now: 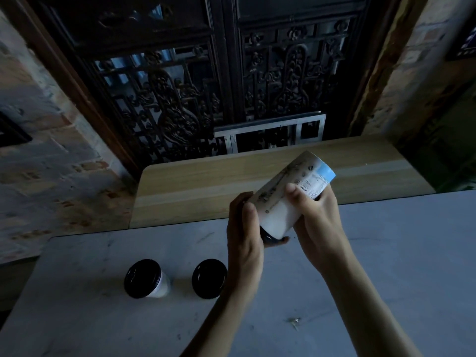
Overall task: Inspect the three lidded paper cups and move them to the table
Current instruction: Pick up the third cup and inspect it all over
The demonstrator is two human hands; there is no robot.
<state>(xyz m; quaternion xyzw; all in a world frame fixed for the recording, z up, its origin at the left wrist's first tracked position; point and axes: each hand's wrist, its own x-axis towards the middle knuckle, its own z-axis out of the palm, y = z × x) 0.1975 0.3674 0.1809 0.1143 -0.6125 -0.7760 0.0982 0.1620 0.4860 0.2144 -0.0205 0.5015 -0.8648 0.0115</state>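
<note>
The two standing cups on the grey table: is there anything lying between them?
No. In the head view, only bare grey table shows between the left cup and the right cup; they stand apart, not touching.

— Looks like a dim café or teahouse. At twelve o'clock, carved dark lattice doors [231, 81]; bare brick walls [51, 155] at nine.
— Agreed: takeaway cups [146, 279] on a grey table [386, 253].

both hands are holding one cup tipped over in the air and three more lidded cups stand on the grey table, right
Not quite. The head view shows two lidded cups standing on the grey table, the left cup and the middle cup. Both the left hand and right hand do hold the tipped cup.
</note>
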